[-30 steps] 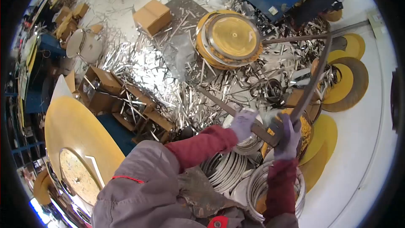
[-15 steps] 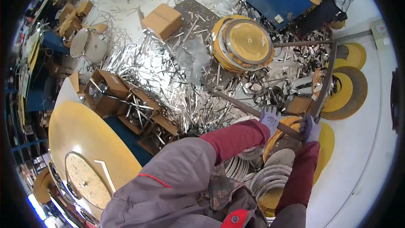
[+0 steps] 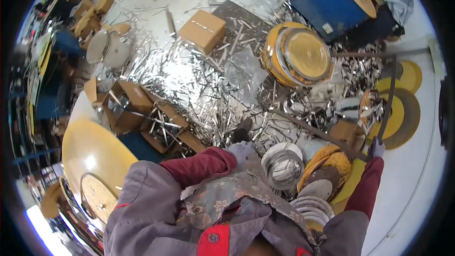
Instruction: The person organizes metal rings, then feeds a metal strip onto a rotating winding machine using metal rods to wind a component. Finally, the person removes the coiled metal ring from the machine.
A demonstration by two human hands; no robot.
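Note:
My right hand (image 3: 377, 149), in a pale glove, is closed around the near corner of a dark metal bar frame (image 3: 327, 137). One bar of this frame runs from the corner to the left across the scrap; another rises along the white wall. My left hand (image 3: 243, 152), also gloved, is off the frame and lies low in front of my body, at the edge of my patterned apron (image 3: 213, 204). Its fingers look loosely extended, with nothing visible in them. A dark shoe (image 3: 242, 131) shows just beyond it. Beside it stands a stack of pale rings (image 3: 283, 163).
Shiny metal strips (image 3: 189, 99) cover much of the floor. A yellow round stack (image 3: 308, 57), a closed cardboard box (image 3: 203, 31) and a blue bin (image 3: 327, 7) stand farther off. Yellow discs (image 3: 403, 114) lean on the right wall. A large yellow disc (image 3: 95, 147) is at left.
My left hand has let go of the frame's bar and moved left and down to my apron. My right hand has shifted right, still on the frame's corner. The view has swung slightly.

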